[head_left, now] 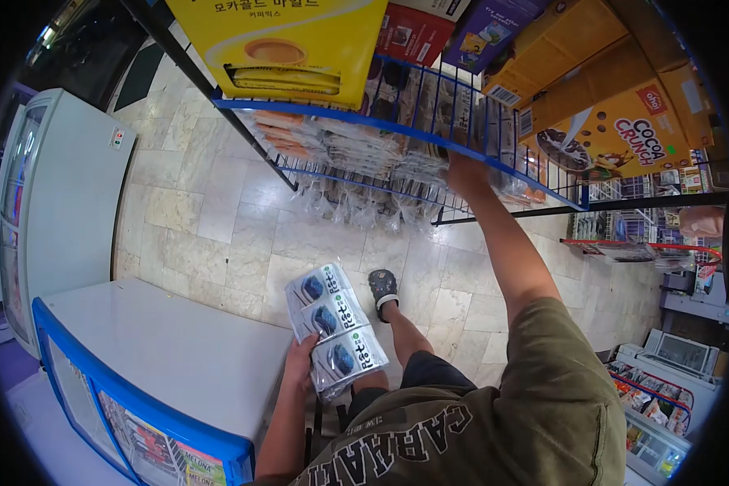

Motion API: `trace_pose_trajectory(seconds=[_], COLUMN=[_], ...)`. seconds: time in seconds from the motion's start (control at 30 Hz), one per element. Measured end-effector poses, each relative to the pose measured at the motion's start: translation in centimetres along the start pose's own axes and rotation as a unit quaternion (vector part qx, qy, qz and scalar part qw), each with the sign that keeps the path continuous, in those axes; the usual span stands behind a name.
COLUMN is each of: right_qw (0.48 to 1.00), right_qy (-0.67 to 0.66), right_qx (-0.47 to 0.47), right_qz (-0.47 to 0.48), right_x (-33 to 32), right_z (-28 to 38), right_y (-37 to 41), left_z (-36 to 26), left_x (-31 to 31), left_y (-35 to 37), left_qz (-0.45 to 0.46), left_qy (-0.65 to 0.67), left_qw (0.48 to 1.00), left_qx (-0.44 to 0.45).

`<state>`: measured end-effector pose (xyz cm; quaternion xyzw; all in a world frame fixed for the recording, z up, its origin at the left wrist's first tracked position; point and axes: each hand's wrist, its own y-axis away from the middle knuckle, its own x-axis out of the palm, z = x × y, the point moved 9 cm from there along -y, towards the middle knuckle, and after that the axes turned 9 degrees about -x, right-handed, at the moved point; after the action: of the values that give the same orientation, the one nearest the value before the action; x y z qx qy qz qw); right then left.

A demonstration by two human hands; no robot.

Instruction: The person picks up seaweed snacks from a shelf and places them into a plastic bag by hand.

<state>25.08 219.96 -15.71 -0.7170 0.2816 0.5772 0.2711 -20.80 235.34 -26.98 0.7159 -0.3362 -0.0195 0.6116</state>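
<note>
My left hand (302, 360) grips the near left edge of a flat plastic-wrapped pack (332, 320) with three printed panels showing dark seaweed pictures. The pack is held low, over the floor and beside my leg. My right arm reaches up and forward, and my right hand (466, 174) is at the blue wire shelf, among clear-wrapped packets (417, 158) below the shelf's front rail (364, 125). The fingers of that hand are hidden by the rail and packets, so what they touch cannot be made out.
Above the packets stand a yellow coffee mix box (287, 49) and a Cocoa Crunch box (616, 134). A blue-rimmed chest freezer (162, 348) is at lower left, with a pale upright cooler (73, 194) behind. Part of another person's hand (702, 221) shows at far right.
</note>
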Motion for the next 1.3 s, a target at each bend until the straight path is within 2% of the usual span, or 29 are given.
trace_pose_trajectory(seconds=[0.1,0.17,0.3,0.37,0.4,0.5,0.57,0.6,0.67,0.7,0.73,0.77,0.83,0.87,0.9,0.93,0.97,1.0,1.03,1.07,1.1,1.13,1.17,1.2,1.23,1.27,1.3], right_qw=[0.999,0.998,0.996,0.988,0.981,0.956,0.914,0.921,0.885,0.897,0.899,0.898,0.902,0.911,0.899,0.872,0.873,0.763,0.617,0.582,0.581,0.550,0.517,0.516,0.550,0.583,0.585], right_qy=[0.018,0.025,-0.027,-0.070,-0.092,-0.148,-0.240,-0.237,-0.250,-0.211,-0.254,-0.298,-0.374,-0.367,-0.427,-0.486,-0.482,-0.626,-0.747,-0.787,-0.787,-0.802,-0.811,-0.811,-0.783,-0.753,-0.751], right_qx=[-0.007,-0.022,-0.079,-0.061,-0.073,-0.186,-0.279,-0.264,-0.368,-0.372,-0.339,-0.305,-0.208,-0.180,-0.080,0.014,0.026,0.116,0.195,0.132,0.133,0.081,0.028,0.027,0.013,0.000,0.003], right_qz=[-0.031,-0.054,0.040,0.127,0.155,0.173,0.171,0.163,0.135,0.112,0.112,0.108,-0.051,-0.060,-0.057,-0.058,-0.068,-0.111,-0.150,-0.155,-0.159,-0.217,-0.272,-0.274,-0.289,-0.303,-0.306], right_x=[2.2,1.1,-2.8,-5.2,-7.0,-13.7,-17.9,-18.4,-19.7,-21.1,-21.4,-21.8,-25.4,-25.2,-23.6,-22.4,-22.4,-21.5,-20.4,-21.7,-22.6,-25.8,-28.7,-30.0,-31.7,-32.7,-32.5], right_z=[-0.6,0.0,4.7,7.5,9.3,15.5,18.8,18.3,19.1,17.9,16.5,14.9,10.9,9.0,6.0,3.1,2.1,0.1,-1.7,-2.1,-3.4,-4.9,-6.7,-8.5,-10.4,-12.3,-14.2], right_y=[0.4,1.0,8.0,12.7,15.0,20.8,23.3,23.9,26.2,26.2,26.1,26.2,26.8,27.6,28.1,29.3,30.0,30.7,31.6,31.8,32.8,33.8,35.1,36.5,38.4,40.3,41.9], left_z=[-0.4,-0.6,-0.7,-0.3,-0.1,0.3,0.9,1.2,0.7,-0.2,-0.8,-0.6,-1.4,-1.7,-1.9,-2.5,-2.5,-2.1,-1.4,-0.6,0.6,2.0,3.3,4.6,6.2,8.2,10.6], left_x=[-0.3,0.1,2.5,4.2,4.2,6.3,8.6,9.5,12.5,13.8,15.3,17.0,19.1,20.3,21.4,23.4,26.1,28.1,30.4,32.9,35.0,36.9,38.6,40.9,43.0,44.9,46.9], left_y=[0.2,0.3,1.8,3.3,3.2,4.3,4.4,4.2,5.3,6.3,7.2,8.1,9.5,9.9,10.0,10.8,12.4,13.9,15.5,17.4,19.2,20.9,21.9,23.0,23.8,24.0,23.8], left_qz=[-0.023,-0.012,0.062,0.134,0.159,0.141,0.191,0.200,0.219,0.207,0.197,0.210,0.248,0.252,0.264,0.290,0.313,0.309,0.314,0.344,0.369,0.390,0.388,0.389,0.389,0.385,0.389], left_qy=[0.004,0.018,0.038,0.111,0.119,0.109,0.090,0.077,0.032,0.008,-0.018,-0.054,-0.082,-0.109,-0.128,-0.211,-0.289,-0.311,-0.319,-0.369,-0.415,-0.458,-0.460,-0.489,-0.517,-0.521,-0.522], left_qw=[0.999,0.999,0.997,0.984,0.980,0.981,0.973,0.972,0.969,0.975,0.979,0.974,0.964,0.961,0.955,0.933,0.902,0.893,0.888,0.851,0.811,0.768,0.768,0.740,0.710,0.706,0.704], left_qx=[0.021,0.030,0.011,-0.039,-0.034,-0.078,-0.094,-0.098,-0.113,-0.083,-0.055,-0.071,-0.042,-0.027,-0.039,0.015,0.072,0.103,0.105,0.145,0.184,0.221,0.220,0.250,0.278,0.286,0.285])
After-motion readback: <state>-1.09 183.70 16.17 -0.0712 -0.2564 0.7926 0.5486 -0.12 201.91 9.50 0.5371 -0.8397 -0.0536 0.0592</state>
